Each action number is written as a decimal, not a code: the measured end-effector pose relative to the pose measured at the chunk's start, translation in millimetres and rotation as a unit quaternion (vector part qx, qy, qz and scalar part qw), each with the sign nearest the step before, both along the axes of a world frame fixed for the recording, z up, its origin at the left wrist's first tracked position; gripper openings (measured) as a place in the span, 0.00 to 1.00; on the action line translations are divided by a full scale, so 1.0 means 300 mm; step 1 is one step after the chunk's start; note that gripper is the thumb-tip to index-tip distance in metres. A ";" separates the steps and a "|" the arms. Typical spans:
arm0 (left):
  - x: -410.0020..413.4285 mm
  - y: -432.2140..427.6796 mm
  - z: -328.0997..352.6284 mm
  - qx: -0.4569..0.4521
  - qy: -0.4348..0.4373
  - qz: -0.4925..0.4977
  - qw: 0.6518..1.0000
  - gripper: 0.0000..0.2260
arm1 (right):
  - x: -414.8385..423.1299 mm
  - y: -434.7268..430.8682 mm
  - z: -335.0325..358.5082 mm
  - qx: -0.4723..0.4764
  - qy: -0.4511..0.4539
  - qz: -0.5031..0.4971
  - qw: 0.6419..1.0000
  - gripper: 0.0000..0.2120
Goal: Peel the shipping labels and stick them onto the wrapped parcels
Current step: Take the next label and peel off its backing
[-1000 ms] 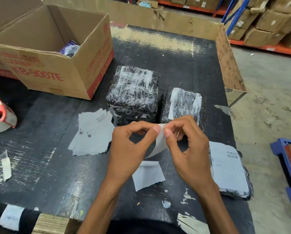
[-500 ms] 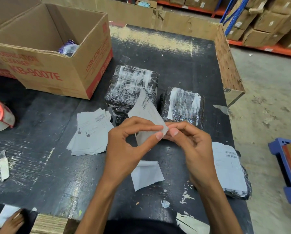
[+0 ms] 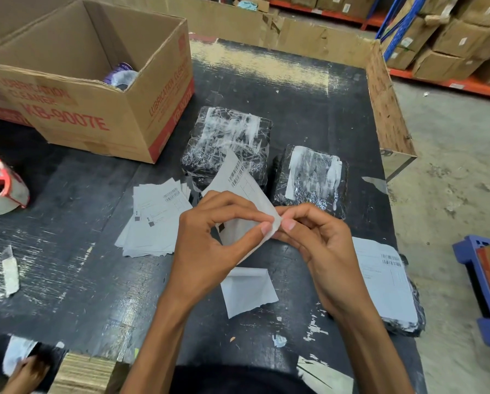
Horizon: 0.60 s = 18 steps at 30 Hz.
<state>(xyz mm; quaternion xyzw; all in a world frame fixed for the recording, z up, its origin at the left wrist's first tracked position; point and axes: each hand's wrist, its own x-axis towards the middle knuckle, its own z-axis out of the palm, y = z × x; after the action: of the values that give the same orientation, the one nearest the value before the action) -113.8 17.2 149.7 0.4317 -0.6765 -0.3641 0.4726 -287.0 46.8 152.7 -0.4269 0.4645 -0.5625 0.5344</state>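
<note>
Only the head view here. I'm on the peel step: left hand (image 3: 209, 245) and right hand (image 3: 317, 251) both pinch one corner of a label (image 3: 238, 180), thumb tips almost touching. It's held above the counter (image 3: 295, 103), just in front of two bare parcels, the bigger parcel (image 3: 226, 140) and the smaller parcel (image 3: 309, 177). Can't tell if the backing has split yet. Next I reckon the layers need pulling apart slowly, then the sticky side goes flat on a bare parcel. The label stack (image 3: 153, 220) lies to the left.
</note>
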 end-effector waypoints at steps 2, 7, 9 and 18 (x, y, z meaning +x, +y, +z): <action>0.002 -0.002 -0.001 -0.004 -0.003 -0.002 1.000 0.04 | 0.002 0.002 0.002 0.005 0.005 0.000 1.000 0.06; 0.001 -0.002 -0.006 0.004 0.014 -0.007 1.000 0.04 | 0.009 0.001 0.004 0.000 0.029 -0.008 1.000 0.05; -0.002 -0.005 -0.012 0.025 0.037 -0.013 0.999 0.05 | 0.015 0.002 0.004 -0.015 0.048 -0.008 0.999 0.04; -0.015 -0.005 -0.028 0.089 0.126 -0.033 0.988 0.06 | 0.045 0.005 -0.012 -0.141 0.243 -0.072 0.957 0.04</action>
<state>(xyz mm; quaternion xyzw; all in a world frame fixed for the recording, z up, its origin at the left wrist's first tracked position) -118.4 15.8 141.2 0.3998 -0.5908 -0.4895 0.5015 -273.6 48.4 149.2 -0.5873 0.5254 -0.5387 0.2980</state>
